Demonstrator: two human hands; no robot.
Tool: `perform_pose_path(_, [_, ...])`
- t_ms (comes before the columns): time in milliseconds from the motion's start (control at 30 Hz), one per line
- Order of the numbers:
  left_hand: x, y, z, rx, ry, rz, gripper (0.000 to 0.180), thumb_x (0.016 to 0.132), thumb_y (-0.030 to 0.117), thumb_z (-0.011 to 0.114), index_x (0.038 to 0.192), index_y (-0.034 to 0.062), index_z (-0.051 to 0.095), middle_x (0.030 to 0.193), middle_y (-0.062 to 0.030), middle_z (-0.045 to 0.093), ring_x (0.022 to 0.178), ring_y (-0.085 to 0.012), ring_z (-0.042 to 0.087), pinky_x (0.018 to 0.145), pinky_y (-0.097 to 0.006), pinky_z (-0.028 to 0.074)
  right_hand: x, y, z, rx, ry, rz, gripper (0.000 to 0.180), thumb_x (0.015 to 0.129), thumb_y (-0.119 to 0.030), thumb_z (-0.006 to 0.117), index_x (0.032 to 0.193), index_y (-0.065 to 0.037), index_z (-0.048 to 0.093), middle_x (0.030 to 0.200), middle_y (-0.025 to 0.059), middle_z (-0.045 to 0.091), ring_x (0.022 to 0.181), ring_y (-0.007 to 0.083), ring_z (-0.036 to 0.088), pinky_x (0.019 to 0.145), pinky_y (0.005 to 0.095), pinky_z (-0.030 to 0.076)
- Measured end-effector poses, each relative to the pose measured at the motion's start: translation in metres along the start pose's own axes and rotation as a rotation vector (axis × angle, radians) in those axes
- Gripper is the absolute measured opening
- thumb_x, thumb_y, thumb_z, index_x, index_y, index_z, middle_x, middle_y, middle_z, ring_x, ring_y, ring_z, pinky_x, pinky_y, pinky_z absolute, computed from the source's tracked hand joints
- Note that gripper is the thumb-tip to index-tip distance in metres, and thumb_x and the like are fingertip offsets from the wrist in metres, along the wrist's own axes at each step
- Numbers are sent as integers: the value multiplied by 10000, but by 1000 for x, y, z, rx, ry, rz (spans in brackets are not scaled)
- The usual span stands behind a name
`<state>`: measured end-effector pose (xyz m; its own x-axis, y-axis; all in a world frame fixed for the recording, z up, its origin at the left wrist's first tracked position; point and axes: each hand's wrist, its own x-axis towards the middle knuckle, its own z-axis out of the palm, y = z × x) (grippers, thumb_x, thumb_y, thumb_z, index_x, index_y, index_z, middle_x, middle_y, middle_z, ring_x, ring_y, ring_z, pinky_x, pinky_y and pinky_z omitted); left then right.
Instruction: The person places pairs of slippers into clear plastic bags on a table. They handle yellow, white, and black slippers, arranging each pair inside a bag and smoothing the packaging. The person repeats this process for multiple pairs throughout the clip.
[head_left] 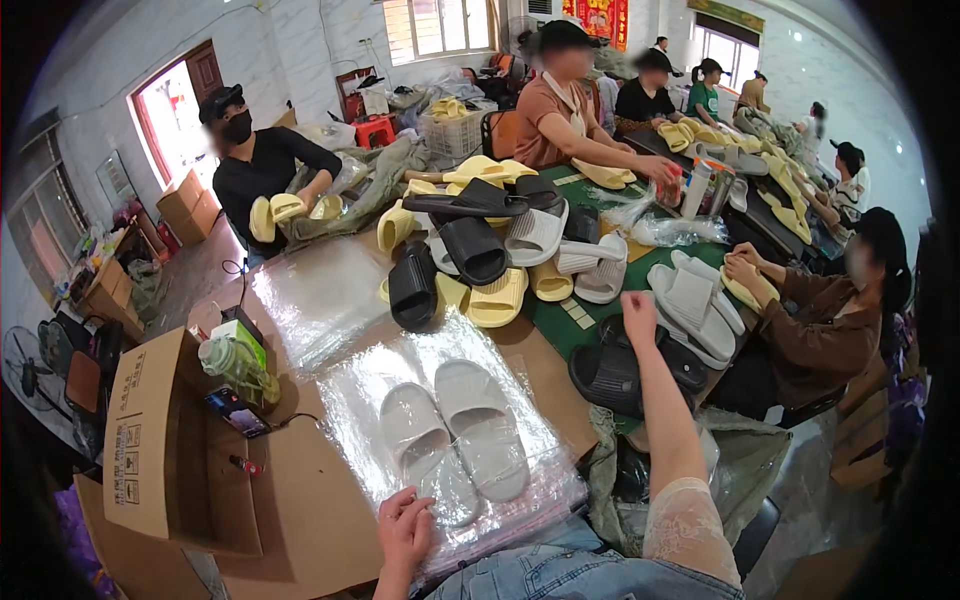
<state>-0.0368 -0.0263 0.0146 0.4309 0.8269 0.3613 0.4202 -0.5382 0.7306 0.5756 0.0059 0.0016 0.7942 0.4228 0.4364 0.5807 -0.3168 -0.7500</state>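
Note:
A pair of grey slide slippers [482, 430] lies side by side in a clear plastic bag, on a stack of clear plastic bags [350, 378]. My left hand [405, 527] rests at the bag's near edge, by the heel of the left slipper, its loosely bent fingers a little apart. Stretched forward, my right hand [638, 316] has its fingers curled in. It is above black slippers [606, 380] and left of light grey slippers [700, 305]. Whether anything sits inside its fingers is hidden.
A heap of black, yellow and grey slippers [475, 250] covers the table beyond the bags. An open cardboard box [150, 430] stands left, beside a large bottle [240, 370]. Co-workers sit or stand around, one in brown [825, 325] handling a yellow slipper at right.

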Motion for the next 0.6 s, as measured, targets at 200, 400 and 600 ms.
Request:
perform_pose_path(200, [-2,3,-2,29,28,-16,192,871,76,677,1025,104,789,1245,-132,635,1034,-274,614,898,-385,536,-4,-16,13,-52,-152,-2,303,893,-352,705,963,-62,757,887,145,753,857,313,728,767,428,555])
perform_pose_path(400, [-4,-5,2,44,34,-8,206,856,65,704,1034,124,789,1247,-115,635,1046,-278,614,871,-377,554,-12,-32,4,-126,-246,-35,265,901,-314,700,951,-60,756,848,116,748,821,290,724,740,408,555])
perform_pose_path(600, [-2,1,-1,72,12,-24,203,849,62,709,1031,113,787,1247,-121,634,1033,-281,618,866,-374,550,-12,-33,2,-103,-253,15,265,906,-312,698,958,-59,754,847,111,748,823,290,723,736,406,556])
